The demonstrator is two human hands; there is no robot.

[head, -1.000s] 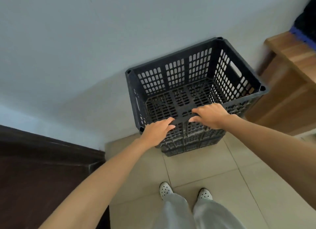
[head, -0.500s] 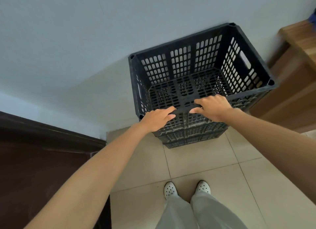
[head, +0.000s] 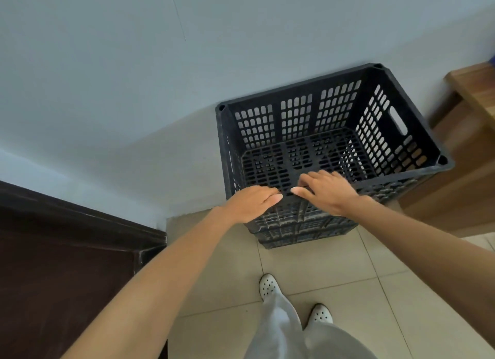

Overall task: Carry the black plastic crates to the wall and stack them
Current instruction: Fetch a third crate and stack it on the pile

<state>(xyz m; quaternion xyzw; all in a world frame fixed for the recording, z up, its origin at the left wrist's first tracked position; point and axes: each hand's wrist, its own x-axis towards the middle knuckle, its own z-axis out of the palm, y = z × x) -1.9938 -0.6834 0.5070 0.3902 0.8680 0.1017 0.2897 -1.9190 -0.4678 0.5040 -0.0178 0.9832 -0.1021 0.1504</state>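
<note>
Both hands, left hand (head: 251, 202) and right hand (head: 328, 191), resting flat on near rim of top crate (head: 332, 133), fingers uncurled. Risk: uneven push tips stack off lower crate (head: 302, 234).

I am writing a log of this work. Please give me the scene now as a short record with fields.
top crate: black, empty, stacked on other crates
place: against the wall, on tiled floor
left hand: on near rim
right hand: on near rim
right of stack: wooden furniture
left: dark wooden surface
</note>
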